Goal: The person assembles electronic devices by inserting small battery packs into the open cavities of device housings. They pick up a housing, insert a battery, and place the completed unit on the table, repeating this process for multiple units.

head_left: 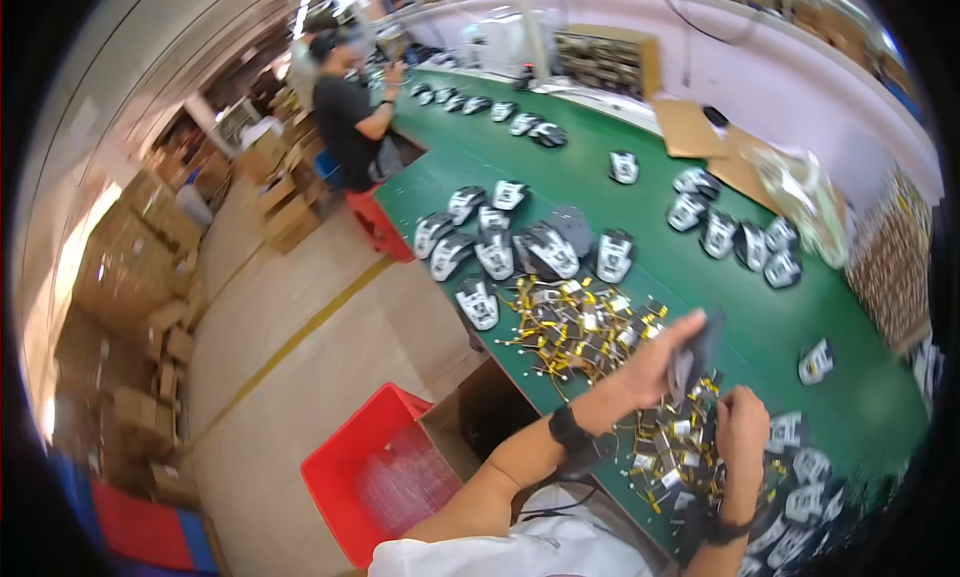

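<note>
My left hand (655, 365) is closed around a dark curved shell (702, 349), held tilted above the green bench. Its inner side is blurred. My right hand (743, 424) hangs just right of it with the fingers curled in; whatever they pinch, if anything, is hidden. Beneath both hands spreads a heap of small flat battery packs (575, 327) with yellow tape and thin wires. Black and white mouse-shaped shells (495, 252) cluster beyond the heap. More such shells (805, 502) lie beside my right forearm.
A red bin (335, 477) with clear plastic and an open cardboard box (450, 437) stand left of the green bench (590, 202). Further shells (718, 235) lie near the back, by cardboard sheets and a plastic bag (800, 202). Another person (350, 117) works at the far left.
</note>
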Available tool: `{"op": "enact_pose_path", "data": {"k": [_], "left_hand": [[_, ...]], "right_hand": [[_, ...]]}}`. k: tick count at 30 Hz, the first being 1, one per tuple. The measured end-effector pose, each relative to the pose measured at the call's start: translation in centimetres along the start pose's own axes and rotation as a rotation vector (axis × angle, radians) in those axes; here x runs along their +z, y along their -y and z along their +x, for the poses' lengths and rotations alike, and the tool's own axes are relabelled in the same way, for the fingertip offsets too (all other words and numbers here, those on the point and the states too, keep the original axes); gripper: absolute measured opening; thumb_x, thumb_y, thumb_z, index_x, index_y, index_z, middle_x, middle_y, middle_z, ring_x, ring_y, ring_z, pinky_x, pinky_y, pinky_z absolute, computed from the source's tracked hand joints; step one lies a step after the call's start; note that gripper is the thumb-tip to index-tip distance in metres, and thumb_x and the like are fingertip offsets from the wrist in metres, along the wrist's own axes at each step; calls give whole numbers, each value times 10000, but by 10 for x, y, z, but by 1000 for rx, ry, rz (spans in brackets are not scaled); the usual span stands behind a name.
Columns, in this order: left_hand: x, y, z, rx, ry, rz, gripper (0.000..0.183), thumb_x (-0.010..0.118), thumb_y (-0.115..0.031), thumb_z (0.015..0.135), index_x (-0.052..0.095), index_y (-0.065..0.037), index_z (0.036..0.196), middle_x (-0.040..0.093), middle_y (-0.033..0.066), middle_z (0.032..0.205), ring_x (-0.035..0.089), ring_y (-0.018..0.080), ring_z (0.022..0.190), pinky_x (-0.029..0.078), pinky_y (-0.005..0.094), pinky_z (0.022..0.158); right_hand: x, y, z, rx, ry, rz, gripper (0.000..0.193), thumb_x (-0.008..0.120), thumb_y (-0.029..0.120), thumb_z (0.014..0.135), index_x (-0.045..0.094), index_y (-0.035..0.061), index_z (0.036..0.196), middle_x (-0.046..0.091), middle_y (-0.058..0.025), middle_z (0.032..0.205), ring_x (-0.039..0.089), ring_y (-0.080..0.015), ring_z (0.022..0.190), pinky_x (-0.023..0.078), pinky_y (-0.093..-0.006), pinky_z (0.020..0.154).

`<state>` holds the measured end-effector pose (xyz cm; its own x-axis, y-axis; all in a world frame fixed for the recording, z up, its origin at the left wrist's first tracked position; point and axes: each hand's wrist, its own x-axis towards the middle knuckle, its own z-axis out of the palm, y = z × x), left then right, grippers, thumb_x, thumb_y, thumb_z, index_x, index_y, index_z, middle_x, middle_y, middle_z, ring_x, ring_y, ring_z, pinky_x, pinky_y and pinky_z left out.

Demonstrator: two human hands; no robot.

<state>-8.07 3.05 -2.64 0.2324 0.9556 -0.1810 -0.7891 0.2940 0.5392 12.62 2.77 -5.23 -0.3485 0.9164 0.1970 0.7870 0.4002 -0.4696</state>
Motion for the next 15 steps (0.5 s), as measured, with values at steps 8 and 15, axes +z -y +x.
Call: {"op": "enact_pose_path", "data": {"k": [8, 15], "left_hand": [[-3, 31, -48, -14, 155, 242, 500, 697, -348, 895, 511, -33, 1236, 619, 41, 1023, 609, 88, 842, 517, 243, 707], [2, 63, -51, 13, 282, 357, 610, 701, -360, 862, 469, -16, 1309, 567, 40, 1109, 560, 86, 981, 484, 232, 838]], "right_hand": [[-30, 28, -28, 47, -141, 724, 86, 634, -10, 860, 620, -11, 945, 583, -25, 733, 564, -82, 650, 423, -226, 560], [-44, 41, -45, -55, -397, 331, 168, 612, -48, 870, 684, -33, 1022, 578, -88, 920, 585, -183, 827, 464, -267, 714]]}}
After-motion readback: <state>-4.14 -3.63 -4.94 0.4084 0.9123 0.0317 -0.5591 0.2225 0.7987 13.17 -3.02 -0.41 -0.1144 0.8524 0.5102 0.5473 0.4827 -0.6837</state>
